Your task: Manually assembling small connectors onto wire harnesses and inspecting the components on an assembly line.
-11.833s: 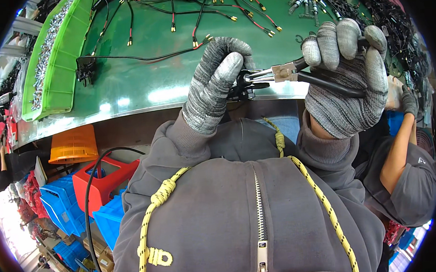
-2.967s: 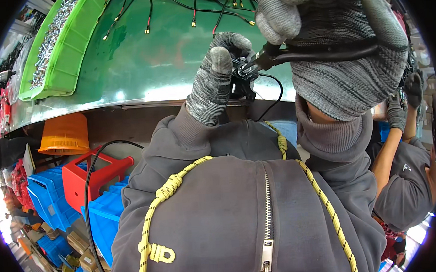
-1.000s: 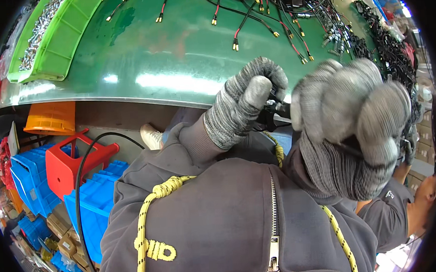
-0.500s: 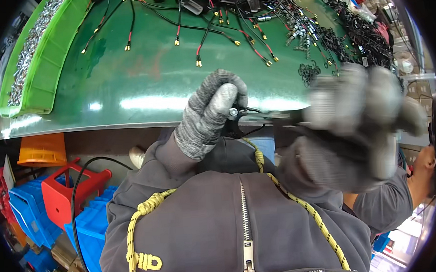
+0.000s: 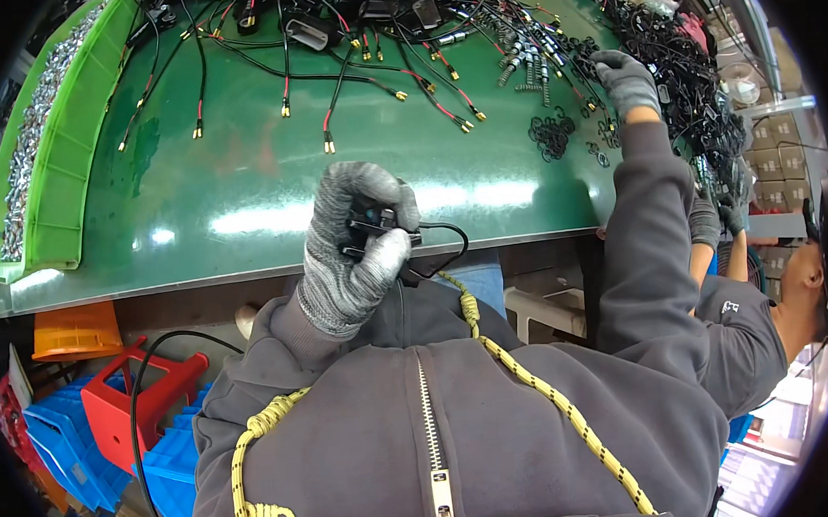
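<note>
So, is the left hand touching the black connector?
Touching. The head view shows the left hand gripping the black connector, gloved fingers wrapped around it, above the table edge.

Workshop: wire-strewn green bench

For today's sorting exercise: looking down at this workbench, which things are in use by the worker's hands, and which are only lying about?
In use:
left gloved hand
small black connector with looped black wire
right gloved hand
black wire tangle

Lying about:
green plastic tray of metal parts
red-and-black terminal leads
black rubber rings
red plastic stool
</note>
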The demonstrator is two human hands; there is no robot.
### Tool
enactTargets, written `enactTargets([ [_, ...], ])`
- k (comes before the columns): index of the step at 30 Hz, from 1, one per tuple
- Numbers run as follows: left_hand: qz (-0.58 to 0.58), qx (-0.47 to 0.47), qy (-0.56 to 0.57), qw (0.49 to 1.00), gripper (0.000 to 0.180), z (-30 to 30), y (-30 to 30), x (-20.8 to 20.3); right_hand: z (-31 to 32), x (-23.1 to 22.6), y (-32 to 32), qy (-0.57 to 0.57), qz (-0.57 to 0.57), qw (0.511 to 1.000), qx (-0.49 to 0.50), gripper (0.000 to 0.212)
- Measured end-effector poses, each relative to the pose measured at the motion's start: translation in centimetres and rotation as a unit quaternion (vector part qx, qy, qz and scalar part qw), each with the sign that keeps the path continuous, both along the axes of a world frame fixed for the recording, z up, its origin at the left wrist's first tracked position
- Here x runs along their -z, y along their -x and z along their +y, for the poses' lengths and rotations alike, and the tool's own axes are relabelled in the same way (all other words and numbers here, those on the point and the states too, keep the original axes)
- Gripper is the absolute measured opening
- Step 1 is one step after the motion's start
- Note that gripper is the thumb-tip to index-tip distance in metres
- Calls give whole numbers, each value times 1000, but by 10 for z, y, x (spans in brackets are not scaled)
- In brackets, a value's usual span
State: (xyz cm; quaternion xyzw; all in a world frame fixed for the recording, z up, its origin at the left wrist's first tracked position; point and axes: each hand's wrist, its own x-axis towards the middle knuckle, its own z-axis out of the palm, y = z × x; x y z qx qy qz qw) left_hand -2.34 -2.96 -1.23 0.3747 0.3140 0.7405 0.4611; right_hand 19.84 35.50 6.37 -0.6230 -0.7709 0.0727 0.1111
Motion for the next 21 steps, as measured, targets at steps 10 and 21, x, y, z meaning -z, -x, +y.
enactTargets([
  [10, -25, -30, -1, 999, 30, 2, 1, 9, 16, 35, 41, -46, -263, 963, -38, 36],
  [21, -75, -23, -4, 997, 46, 7, 0, 3, -244, -26, 87, -61, 270, 814, -510, 22],
])
